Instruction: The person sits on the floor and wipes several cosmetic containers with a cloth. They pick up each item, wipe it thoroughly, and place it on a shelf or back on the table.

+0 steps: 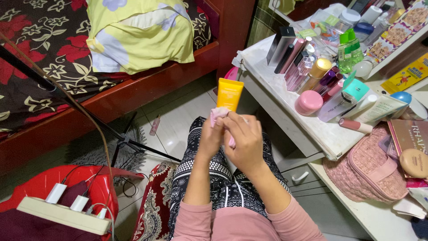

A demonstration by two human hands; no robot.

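Observation:
My left hand [208,139] grips the lower end of a yellow-orange squeeze tube [229,93], which stands upright above my knees. My right hand [244,139] presses a small pink cloth [218,115] against the tube's lower part, fingers curled around it. Both hands meet over my lap, which is covered by black-and-white patterned trousers [223,183]. The tube's cap end is hidden by the cloth and my fingers.
A white table [285,107] on the right is crowded with cosmetic bottles, a pink jar [308,102] and a green bottle [350,50]. A pink pouch [370,169] lies lower right. A bed [67,67] is at left, with a red stool and power strip [62,213] lower left.

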